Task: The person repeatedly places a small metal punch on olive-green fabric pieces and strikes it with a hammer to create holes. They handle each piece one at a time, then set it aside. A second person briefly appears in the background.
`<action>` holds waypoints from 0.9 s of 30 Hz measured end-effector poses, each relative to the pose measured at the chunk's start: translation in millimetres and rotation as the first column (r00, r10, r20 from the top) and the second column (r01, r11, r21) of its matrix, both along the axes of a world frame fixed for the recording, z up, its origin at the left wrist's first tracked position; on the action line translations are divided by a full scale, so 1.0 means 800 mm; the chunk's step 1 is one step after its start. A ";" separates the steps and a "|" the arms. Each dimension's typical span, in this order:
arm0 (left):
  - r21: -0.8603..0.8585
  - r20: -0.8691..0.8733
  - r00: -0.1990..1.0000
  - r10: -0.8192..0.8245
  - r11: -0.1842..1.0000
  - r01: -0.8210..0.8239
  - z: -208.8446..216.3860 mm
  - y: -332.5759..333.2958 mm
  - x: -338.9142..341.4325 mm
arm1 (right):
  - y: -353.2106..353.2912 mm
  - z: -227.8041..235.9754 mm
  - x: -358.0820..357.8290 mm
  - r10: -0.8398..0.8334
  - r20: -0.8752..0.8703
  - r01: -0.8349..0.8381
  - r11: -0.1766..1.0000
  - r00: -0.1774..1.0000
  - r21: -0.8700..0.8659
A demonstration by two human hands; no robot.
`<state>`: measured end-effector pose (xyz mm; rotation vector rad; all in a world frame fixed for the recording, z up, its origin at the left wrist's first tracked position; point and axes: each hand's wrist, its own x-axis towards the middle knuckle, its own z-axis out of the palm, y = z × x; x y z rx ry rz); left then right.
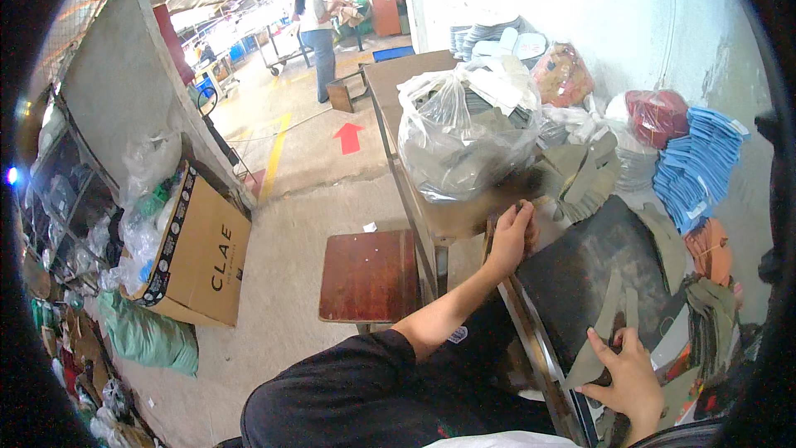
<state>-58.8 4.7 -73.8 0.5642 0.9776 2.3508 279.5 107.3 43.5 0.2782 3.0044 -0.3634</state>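
Note:
My left hand [510, 242] is closed, fingers curled together, at the table's near left edge below a plastic bag. What it grips is hidden; a dark brown blur shows just beyond the fingers. My right hand [623, 375] lies with thumb and fingers spread, its fingertips pressing on an olive-grey cut shoe piece [599, 347]. This strip-like, forked piece rests flat on a dark, smudged board [572, 274]. Another curved olive piece [663, 241] lies along the board's far right edge. Past the board is a fanned stack of olive-grey pieces [590, 178].
The clear plastic bag [464, 149] holds more cut pieces. Along the wall stand blue stacked pieces [701, 162], an orange bundle [709, 250] and olive layers [711, 328]. A brown stool [369, 276] and a cardboard box [207, 253] are left. A person [317, 41] stands far back.

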 end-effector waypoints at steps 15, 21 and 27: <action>0.039 -0.924 0.261 0.280 0.746 -0.665 0.168 -0.126 -0.067 | 0.004 0.001 0.000 -0.009 0.012 0.010 0.999 1.000 -0.040; 0.312 -0.864 -0.353 0.358 -0.168 -0.935 0.342 -0.399 -0.325 | 0.005 0.002 0.000 -0.005 0.008 0.005 0.999 1.000 -0.039; -0.203 -0.694 -0.327 0.642 -0.610 -0.766 0.276 -0.692 -0.368 | 0.006 0.007 -0.001 -0.015 0.080 0.020 0.998 0.997 -0.066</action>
